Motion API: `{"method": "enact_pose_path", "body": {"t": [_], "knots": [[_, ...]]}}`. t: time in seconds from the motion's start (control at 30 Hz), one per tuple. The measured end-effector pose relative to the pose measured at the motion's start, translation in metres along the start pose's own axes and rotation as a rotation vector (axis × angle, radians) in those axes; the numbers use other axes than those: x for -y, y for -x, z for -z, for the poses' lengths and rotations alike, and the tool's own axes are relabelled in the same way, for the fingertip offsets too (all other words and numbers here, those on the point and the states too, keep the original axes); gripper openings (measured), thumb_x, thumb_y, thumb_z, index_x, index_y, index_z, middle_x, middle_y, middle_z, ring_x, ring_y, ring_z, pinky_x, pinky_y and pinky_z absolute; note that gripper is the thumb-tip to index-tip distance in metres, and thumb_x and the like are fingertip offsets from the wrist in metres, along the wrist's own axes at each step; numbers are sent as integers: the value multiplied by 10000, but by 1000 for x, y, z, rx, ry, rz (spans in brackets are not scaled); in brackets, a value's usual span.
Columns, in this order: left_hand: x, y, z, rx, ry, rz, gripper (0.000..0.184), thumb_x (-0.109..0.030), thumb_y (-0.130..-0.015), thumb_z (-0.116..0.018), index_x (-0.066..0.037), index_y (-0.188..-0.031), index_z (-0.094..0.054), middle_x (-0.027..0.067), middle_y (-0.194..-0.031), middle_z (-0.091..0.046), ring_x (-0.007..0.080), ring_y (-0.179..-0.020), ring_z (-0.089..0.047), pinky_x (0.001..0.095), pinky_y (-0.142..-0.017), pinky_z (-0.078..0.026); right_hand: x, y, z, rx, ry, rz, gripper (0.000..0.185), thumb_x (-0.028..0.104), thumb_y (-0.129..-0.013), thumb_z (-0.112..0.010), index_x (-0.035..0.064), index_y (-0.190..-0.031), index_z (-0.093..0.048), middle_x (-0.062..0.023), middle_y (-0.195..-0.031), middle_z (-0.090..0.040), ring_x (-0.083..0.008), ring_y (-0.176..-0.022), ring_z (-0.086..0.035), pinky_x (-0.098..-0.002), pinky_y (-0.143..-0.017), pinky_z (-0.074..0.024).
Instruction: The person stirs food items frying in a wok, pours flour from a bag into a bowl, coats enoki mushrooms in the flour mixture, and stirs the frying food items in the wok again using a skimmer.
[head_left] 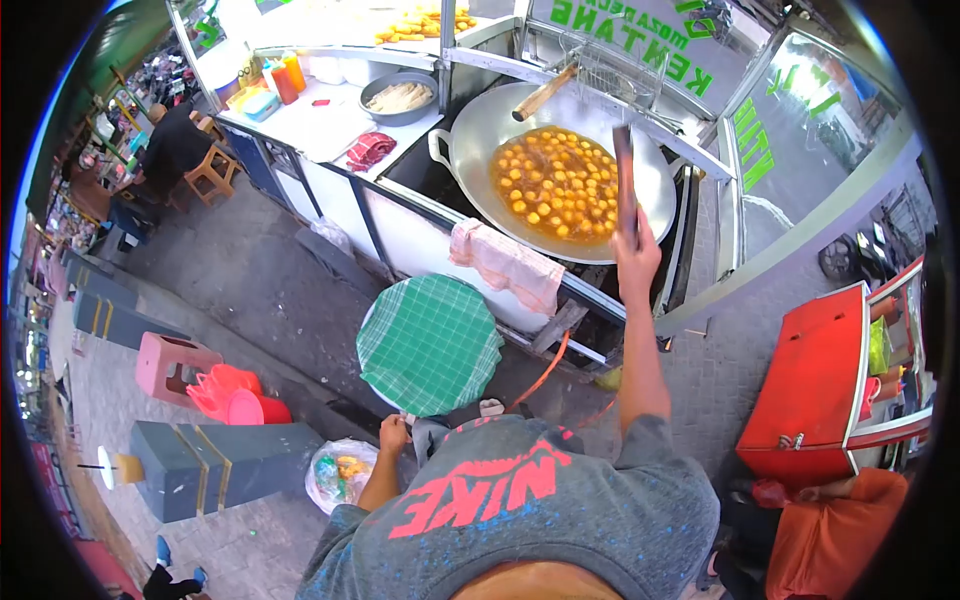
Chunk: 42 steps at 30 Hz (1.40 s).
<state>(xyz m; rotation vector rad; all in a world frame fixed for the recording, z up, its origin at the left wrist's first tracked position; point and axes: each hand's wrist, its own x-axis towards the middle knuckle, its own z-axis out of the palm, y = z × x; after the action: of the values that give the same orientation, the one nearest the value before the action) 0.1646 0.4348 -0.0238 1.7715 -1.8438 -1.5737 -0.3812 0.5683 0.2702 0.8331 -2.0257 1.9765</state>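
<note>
My right hand (637, 262) is wrapped round a dark wooden-handled tool (625, 180), held upright over the right side of a large metal wok (472, 150). I cannot make out the tool's working end. Many round golden balls (560, 180) float in the wok's bubbling brown oil. Low on the left, my left hand (394, 433) is closed beside the lower edge of a round container covered by a green checked cloth (430, 345). What its fingers hold, if anything, is hidden.
A wire strainer (610, 72) with a wooden handle rests behind the wok. On the counter are a grey bowl (400, 118), a red cloth (371, 150) and sauce bottles (284, 82). A pink towel (508, 262) hangs in front. A red cart (805, 380) stands right.
</note>
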Motion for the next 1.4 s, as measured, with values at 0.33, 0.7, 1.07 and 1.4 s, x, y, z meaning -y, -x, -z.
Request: {"method": "enact_pose_path", "body": {"t": [0.33, 0.7, 1.07, 1.4], "knots": [[60, 49, 5, -28, 184, 266, 357, -88, -875, -500, 16, -1206, -416, 134, -761, -625, 241, -484, -618, 314, -393, -477, -11, -220, -91, 194, -629, -550, 528, 165, -841, -605, 169, -1320, -384, -97, -928, -605, -162, -729, -608, -283, -534, -464], [149, 62, 2, -45, -97, 85, 285, -191, -806, -613, 43, -969, -617, 133, -791, -666, 158, -702, -643, 292, -636, -520, -36, -211, -88, 131, -439, -536, 285, 241, -843, -618, 170, -1094, -502, 3, -774, -544, -114, -625, -607, -258, -486, -498], [25, 12, 29, 211, -259, -103, 429, -309, -914, -503, 23, -682, -643, 92, -647, -643, 141, -565, -578, 282, -539, -455, -41, -75, -68, -427, -181, -88, 634, 284, -806, -690, 4, -1291, -393, -116, -1033, -567, -168, -868, -570, -283, -730, -480], [-23, -21, -25, 135, -219, -112, 338, -246, -905, -455, 46, -845, -616, 129, -550, -575, 223, -488, -593, 362, -457, -458, -176, 336, 13, 958, -8, -565, 248, 292, -802, -651, 44, -800, -647, -71, -633, -605, -177, -595, -575, -379, -555, -469]]}}
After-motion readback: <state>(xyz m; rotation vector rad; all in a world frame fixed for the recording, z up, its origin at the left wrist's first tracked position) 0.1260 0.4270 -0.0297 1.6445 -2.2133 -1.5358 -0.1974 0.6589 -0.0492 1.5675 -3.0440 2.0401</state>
